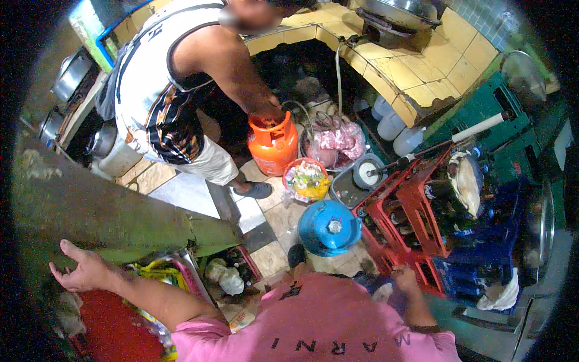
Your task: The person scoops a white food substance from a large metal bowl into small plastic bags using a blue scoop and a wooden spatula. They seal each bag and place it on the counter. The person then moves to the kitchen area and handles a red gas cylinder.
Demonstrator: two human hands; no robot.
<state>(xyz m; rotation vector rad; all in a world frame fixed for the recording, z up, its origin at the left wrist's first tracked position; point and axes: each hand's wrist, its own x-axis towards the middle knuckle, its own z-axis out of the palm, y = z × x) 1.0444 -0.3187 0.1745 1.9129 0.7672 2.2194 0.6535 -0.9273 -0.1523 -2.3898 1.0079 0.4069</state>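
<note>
My left hand [84,268] is stretched out to the left, fingers spread, with nothing in it. It is beside a green-painted ledge [120,211] and above a red surface [114,326]. Down at my right side, my right hand [404,277] has its fingers curled beside the red bottle crates [416,211]; whatever they hold, if anything, is hidden. A blue gas cylinder [330,226] stands on the floor in front of me. Farther off, another person [157,78] bends with a hand at the collar of an orange gas cylinder [272,151].
Between the cylinders sits a red basin of food scraps [306,180]. A clear bag of pinkish contents [338,145] and a grey tub [348,193] lie beyond. Yellow-tiled counter [416,66] at the back carries a stove with a pan. Stacked crates line the right; pots [73,75] stand left.
</note>
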